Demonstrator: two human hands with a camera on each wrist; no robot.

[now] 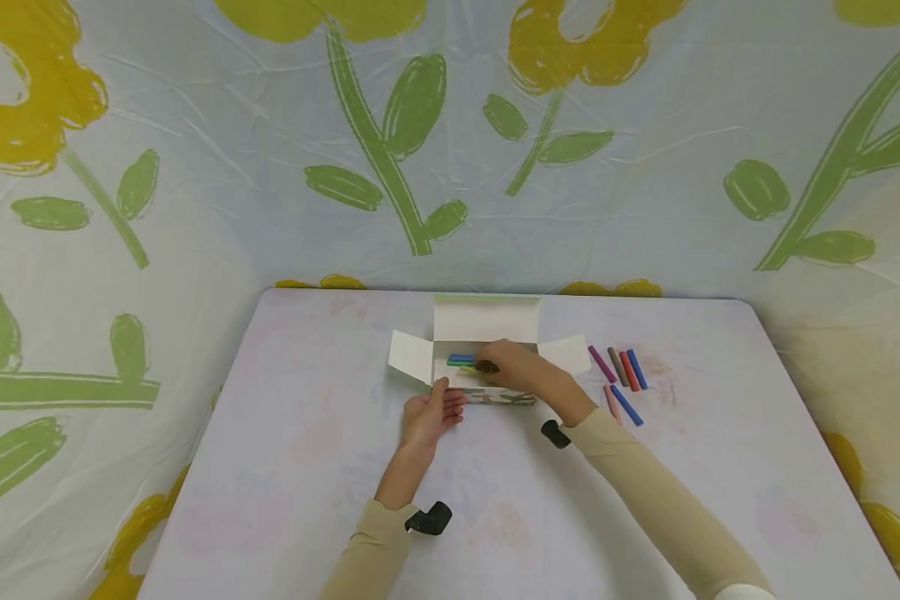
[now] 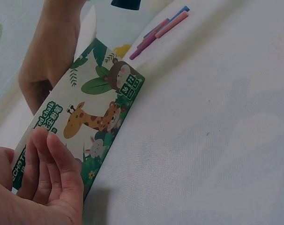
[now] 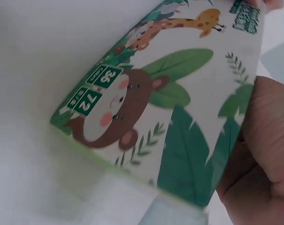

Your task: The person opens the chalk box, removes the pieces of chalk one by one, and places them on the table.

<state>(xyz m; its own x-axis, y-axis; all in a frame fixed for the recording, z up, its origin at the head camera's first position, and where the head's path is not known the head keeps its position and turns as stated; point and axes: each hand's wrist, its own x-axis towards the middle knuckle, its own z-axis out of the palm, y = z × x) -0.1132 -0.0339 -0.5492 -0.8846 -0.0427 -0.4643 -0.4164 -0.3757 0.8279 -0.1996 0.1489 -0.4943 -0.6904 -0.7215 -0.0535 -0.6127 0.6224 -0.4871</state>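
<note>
- Nearest, the left hand (image 1: 423, 417) holds the box's front wall by its left end, thumb at the rim, fingers laid against the printed panel.
- Right of the box lie 2 sticks, a pink stick (image 1: 612, 403) and a near blue stick (image 1: 627, 405).
- The chalk box (image 1: 495, 398), lid and side flaps spread, sits roughly midway between the left and right edges of the table (image 1: 307, 467), nearer its far edge. Probably light, bendable card; grip the walls, not the flaps.
- The right hand (image 1: 521, 367) reaches inside; its fingertips are hidden, so I cannot tell whether they grasp anything.
- Inside, toward the left end, are blue and green sticks (image 1: 461, 360). Chalk should be light, stiff, dusty and brittle: pinch mid-length, gently.
- Toward the table's far right corner lie 4 more: purple stick (image 1: 602, 364), brown stick (image 1: 618, 367), red stick (image 1: 629, 372), far blue stick (image 1: 637, 369).
</note>
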